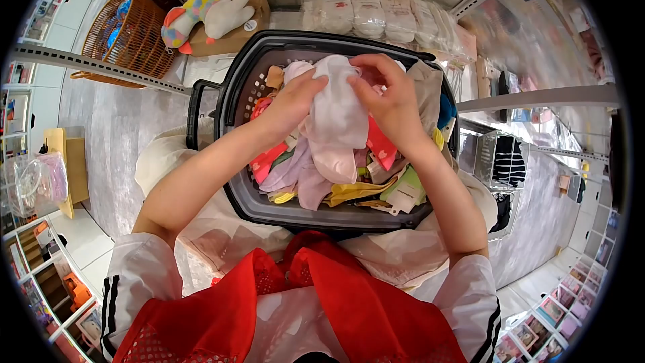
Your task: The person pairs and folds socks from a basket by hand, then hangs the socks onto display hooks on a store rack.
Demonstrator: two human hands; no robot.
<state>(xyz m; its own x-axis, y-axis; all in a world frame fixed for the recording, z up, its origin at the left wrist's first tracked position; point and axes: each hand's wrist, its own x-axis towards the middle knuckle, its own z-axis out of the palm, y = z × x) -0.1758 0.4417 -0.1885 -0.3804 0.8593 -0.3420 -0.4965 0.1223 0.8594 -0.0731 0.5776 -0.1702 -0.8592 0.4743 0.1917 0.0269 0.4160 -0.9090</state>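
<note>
A pale white sock (338, 111), its lower end tinged pink, hangs between my two hands above a grey basket (235, 191). My left hand (302, 97) grips its left edge, thumb on top. On the other side, my right hand (388, 94) pinches the upper right edge between thumb and fingers. Beneath lie jumbled socks and small cloth pieces, among them a lilac piece (290, 168), a red piece (381, 142) and a yellow piece (346, 192). A white label card (404, 196) lies at the lower right of the pile.
The basket rests across my lap, its black handle (195, 114) at the left. Behind it are a plush toy (208, 15) on a cardboard box and packaged white goods (369, 15). A wicker basket (127, 40) stands upper left; a metal shelf bar (537, 98) crosses at right.
</note>
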